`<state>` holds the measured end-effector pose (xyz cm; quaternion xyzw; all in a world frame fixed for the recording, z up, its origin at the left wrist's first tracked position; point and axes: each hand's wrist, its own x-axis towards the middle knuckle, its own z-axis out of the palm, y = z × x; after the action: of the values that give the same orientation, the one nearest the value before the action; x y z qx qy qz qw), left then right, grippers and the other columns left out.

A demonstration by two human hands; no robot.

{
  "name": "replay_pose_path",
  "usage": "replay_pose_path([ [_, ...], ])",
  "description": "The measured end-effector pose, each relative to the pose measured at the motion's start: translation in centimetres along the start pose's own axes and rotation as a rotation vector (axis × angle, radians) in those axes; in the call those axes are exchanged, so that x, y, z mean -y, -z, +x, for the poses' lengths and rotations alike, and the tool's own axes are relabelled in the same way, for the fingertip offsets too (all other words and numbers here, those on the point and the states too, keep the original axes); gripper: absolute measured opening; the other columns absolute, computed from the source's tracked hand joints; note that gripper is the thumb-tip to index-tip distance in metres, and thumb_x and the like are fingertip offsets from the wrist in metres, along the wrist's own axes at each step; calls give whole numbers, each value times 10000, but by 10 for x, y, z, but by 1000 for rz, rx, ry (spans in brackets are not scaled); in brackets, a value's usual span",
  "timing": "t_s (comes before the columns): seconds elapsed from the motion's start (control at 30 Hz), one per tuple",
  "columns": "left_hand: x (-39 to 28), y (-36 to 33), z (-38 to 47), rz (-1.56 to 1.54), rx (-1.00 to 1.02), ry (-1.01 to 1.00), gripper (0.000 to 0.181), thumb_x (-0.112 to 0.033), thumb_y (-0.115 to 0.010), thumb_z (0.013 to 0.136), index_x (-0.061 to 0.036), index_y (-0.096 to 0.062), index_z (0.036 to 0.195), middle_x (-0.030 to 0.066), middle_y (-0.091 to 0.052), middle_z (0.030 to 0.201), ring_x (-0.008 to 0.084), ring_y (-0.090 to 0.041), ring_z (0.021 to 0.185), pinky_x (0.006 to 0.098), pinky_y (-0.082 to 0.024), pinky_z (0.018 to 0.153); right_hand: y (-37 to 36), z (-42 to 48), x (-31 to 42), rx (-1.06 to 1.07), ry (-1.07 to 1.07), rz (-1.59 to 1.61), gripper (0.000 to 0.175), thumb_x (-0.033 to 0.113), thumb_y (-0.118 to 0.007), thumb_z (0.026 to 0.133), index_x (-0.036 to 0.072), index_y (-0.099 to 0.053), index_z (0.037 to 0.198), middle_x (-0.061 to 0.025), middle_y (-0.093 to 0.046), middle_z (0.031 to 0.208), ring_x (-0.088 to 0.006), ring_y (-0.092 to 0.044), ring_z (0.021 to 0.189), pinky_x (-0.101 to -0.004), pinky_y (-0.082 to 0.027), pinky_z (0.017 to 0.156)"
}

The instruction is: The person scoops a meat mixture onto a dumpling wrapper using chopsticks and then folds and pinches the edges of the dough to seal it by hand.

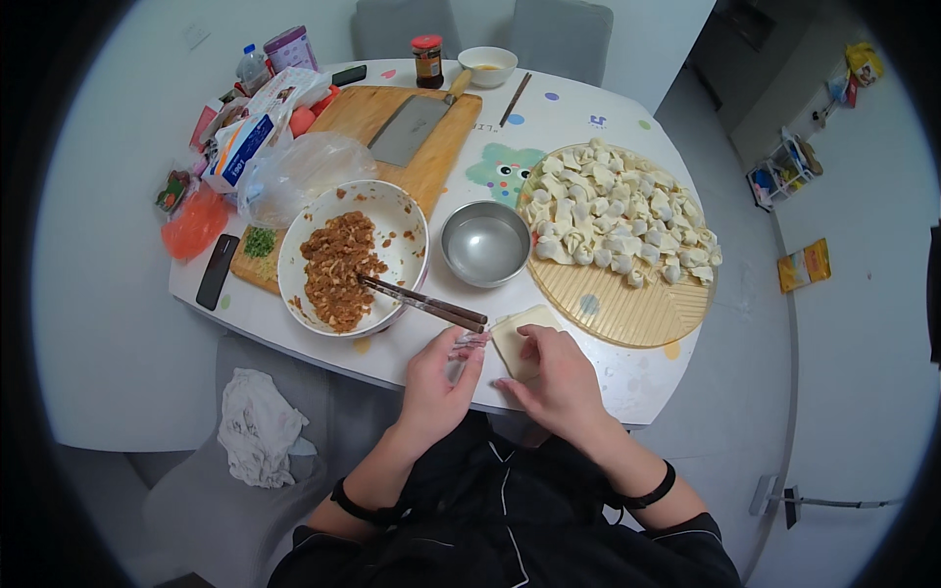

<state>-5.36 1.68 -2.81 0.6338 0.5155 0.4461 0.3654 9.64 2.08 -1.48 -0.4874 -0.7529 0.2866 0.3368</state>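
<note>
My left hand (442, 375) is at the table's front edge, its fingers apart and whitish on the tips; I see nothing in it. Over a stack of square dough wrappers (518, 342) my right hand (559, 378) is spread, thumb and fingers apart. Wooden chopsticks (441, 305) lean out of a white bowl (403, 220) of minced filling (338, 257); their ends are just above my left fingertips. A metal bowl (485, 244) of clear liquid stands behind the wrappers. Many folded dumplings (617, 206) cover the back of a round ribbed tray (625, 309) at the right.
A cutting board (360, 110) holds a cleaver (412, 128) and chopped greens (259, 242). Plastic bags (309, 169), a phone (217, 272), a red-lidded jar (428, 62), a small bowl (488, 66) and a loose chopstick pair (516, 99) surround it. A cloth (259, 426) lies on a chair.
</note>
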Motion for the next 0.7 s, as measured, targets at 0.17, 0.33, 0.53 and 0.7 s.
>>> replay_pose_path([
  [0.17,-2,-4,-2,-140,19,28,210,8,-449,751,57,-443,955,93,-531,861,116,-509,794,224,-401,714,-4,3,1,-50,28,-261,411,75,-590,586,13,-407,949,-88,-479,714,-235,-471,683,-306,-398,593],
  [0.33,-5,-6,-4,-179,43,46,200,3,-444,758,56,-444,952,94,-531,859,114,-510,804,217,-401,720,8,2,-3,-35,-73,-59,380,37,-561,611,16,-400,955,-79,-509,652,-228,-508,594,-290,-420,535],
  [0.53,-2,-9,-3,-262,125,108,185,-13,-443,766,50,-447,940,95,-538,837,108,-520,773,218,-421,698,25,4,-7,17,-389,340,372,-38,-574,635,15,-412,966,-60,-547,658,-101,-531,574,-197,-439,544],
  [0.7,-10,-19,1,-257,82,158,138,-50,-496,740,20,-494,859,85,-574,715,115,-565,612,202,-446,538,28,3,-13,19,-468,525,367,-50,-581,637,-4,-413,960,-57,-547,673,-79,-530,609,-178,-433,574],
])
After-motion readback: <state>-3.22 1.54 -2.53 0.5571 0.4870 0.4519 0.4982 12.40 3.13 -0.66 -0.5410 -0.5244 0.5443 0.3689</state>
